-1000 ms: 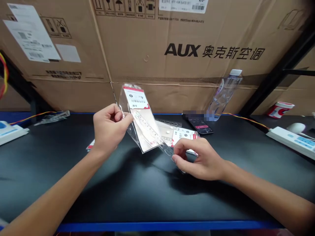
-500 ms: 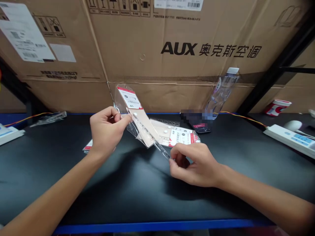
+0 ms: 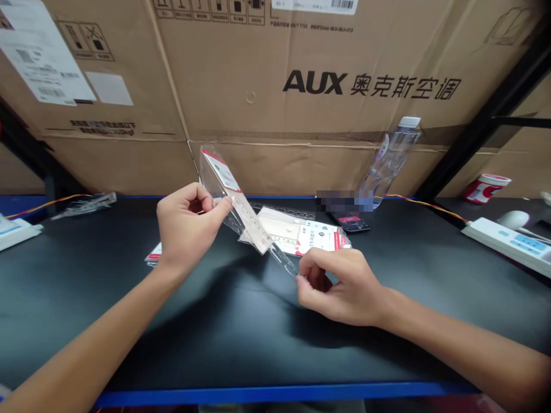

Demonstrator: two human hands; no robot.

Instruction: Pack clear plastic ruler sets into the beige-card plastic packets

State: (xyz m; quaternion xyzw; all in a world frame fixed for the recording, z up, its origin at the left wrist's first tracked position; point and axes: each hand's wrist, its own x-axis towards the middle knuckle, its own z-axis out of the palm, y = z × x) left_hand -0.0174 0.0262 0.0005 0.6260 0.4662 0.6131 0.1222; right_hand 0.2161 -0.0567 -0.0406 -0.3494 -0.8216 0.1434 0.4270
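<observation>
My left hand (image 3: pixel 187 226) pinches a clear plastic packet (image 3: pixel 220 167) with a red and white label and a pale card inside. The packet slants down to the right, turned partly edge-on. A clear ruler (image 3: pixel 283 261) with dark markings runs along the card and sticks out past its lower end. My right hand (image 3: pixel 340 284) has thumb and forefinger closed on the ruler's lower tip. Beneath and behind it, more labelled ruler packets (image 3: pixel 319 238) lie on the black table. Another packet (image 3: pixel 152 255) is partly hidden by my left wrist.
A water bottle (image 3: pixel 390 163) stands at the back right, beside a dark phone-like object (image 3: pixel 355 221). Power strips lie on the right (image 3: pixel 512 244) and far left (image 3: pixel 19 232). A red and white tub (image 3: pixel 486 188) is at the far right. A large cardboard box (image 3: pixel 275 115) walls the back.
The held packet has rolled slightly, so its label and card show narrower, and more of the packets behind is visible. Both hands keep their grips and have barely moved.
</observation>
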